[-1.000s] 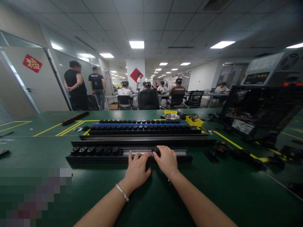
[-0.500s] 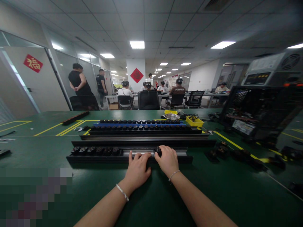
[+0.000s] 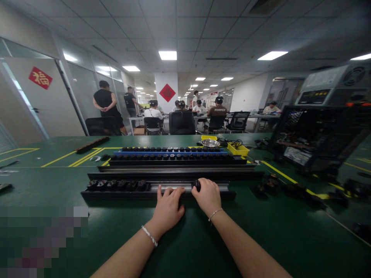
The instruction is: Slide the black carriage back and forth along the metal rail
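Note:
My left hand (image 3: 168, 208) lies on the near black metal channel (image 3: 116, 195), its fingers spread over the front wall and bare silvery inside. To its right my right hand (image 3: 207, 197) is closed on a small black socket module (image 3: 197, 185), held at the channel; the fingers partly cover it, so I cannot tell whether it touches the bottom. Several similar black modules (image 3: 123, 185) sit side by side in the channel's left part, apart from both hands.
Behind lie another long channel (image 3: 174, 169) and blue-edged strips (image 3: 171, 153) filled with modules. A metal bowl (image 3: 210, 143) and yellow tray (image 3: 238, 149) stand beyond. Loose black parts (image 3: 271, 185) and an opened computer case (image 3: 307, 143) are at the right. People sit farther off.
My right hand has slid slightly right along the channel with the black socket module. My left hand stays nearly in place. Two standing people at the back left have shifted right.

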{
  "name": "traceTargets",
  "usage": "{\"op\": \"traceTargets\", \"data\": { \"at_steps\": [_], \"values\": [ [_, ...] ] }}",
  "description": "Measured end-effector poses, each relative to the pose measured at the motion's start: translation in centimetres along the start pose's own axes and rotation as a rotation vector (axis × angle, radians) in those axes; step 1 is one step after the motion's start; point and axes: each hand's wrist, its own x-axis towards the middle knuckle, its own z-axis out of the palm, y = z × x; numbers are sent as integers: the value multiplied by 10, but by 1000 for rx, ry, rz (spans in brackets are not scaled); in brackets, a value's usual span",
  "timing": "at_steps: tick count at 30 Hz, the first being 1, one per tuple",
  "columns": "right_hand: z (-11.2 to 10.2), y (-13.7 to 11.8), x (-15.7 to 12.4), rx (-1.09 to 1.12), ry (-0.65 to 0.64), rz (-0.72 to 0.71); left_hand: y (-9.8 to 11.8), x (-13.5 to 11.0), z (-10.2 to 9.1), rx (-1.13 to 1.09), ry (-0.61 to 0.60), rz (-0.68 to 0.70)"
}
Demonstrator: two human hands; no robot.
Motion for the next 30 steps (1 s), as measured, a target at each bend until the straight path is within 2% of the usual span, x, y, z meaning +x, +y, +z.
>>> {"op": "traceTargets", "data": {
  "at_steps": [19, 30],
  "values": [
    [-5, 5, 1, -10, -12, 26, 3, 0, -4, 30, -39, -20],
    [-10, 16, 2, -35, -3, 56, 3, 0, -3, 24, -14, -17]
  ]
}}
